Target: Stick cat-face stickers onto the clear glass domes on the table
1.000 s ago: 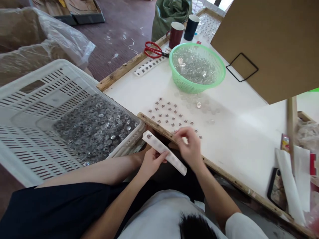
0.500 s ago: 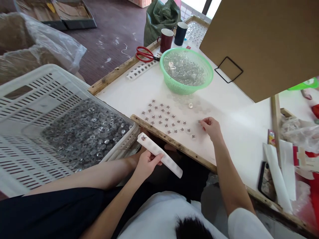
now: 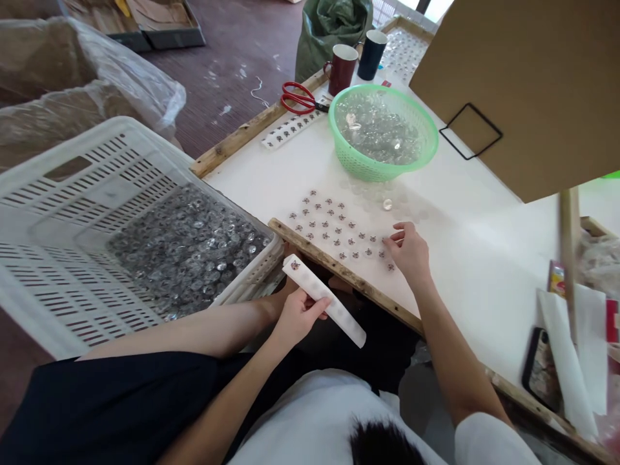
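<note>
My left hand (image 3: 301,318) pinches a folded white sticker strip (image 3: 343,317) just off the table's near edge. One cat-face sticker (image 3: 295,265) shows at the strip's upper left end. My right hand (image 3: 408,250) rests low over the white table (image 3: 465,258), its fingers apart and a fingertip down at the right end of the cat-face pieces. Several small clear discs with cat faces (image 3: 351,241) lie in rough rows left of that hand. Beyond it sits a loose clear glass piece (image 3: 387,205), among faint clear discs (image 3: 371,190).
A green basket (image 3: 358,169) of clear glass pieces stands on the table, with red-handled scissors (image 3: 298,98) and two mugs (image 3: 343,70) behind. A white crate (image 3: 43,213) of glass pieces is at left. Cardboard (image 3: 527,84) rises at right; a phone (image 3: 542,368) lies near the edge.
The fingers of my right hand have spread from a pinch, at the right end of the rows. My left hand keeps hold of the strip. The whole view has shifted a little.
</note>
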A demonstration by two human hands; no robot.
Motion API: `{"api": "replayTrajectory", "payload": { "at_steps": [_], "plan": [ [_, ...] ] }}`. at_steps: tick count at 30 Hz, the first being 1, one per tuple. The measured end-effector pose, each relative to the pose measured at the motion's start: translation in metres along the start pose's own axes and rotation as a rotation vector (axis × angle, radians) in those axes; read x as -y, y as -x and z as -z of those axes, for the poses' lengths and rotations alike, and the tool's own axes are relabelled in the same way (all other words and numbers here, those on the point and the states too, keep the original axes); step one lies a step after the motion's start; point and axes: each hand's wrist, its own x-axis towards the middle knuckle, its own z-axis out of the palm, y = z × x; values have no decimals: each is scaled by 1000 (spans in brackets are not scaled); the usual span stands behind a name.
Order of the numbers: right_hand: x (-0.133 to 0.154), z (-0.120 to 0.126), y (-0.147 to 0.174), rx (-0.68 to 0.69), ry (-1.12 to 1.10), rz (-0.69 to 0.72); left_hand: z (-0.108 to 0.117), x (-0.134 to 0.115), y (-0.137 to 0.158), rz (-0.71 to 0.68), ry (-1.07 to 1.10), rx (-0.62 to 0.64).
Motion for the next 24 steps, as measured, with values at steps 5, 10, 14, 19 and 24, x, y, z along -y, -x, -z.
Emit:
{"api": "replayTrajectory", "payload": {
  "at_steps": [5,10,14,19,24],
  "plan": [
    [61,-3,39,-67,-205,191,-1,4,0,-8,-24,30],
    [129,-24,81,296,-562,313,1,9,1,-96,-172,88],
    [140,-36,94,212,-561,302,6,16,2,-135,-257,106],
    [136,-41,101,119,-540,297,4,20,2,-116,-238,97],
    [141,-34,104,52,-585,371,1,5,2,-103,-244,49]
  ]
}}
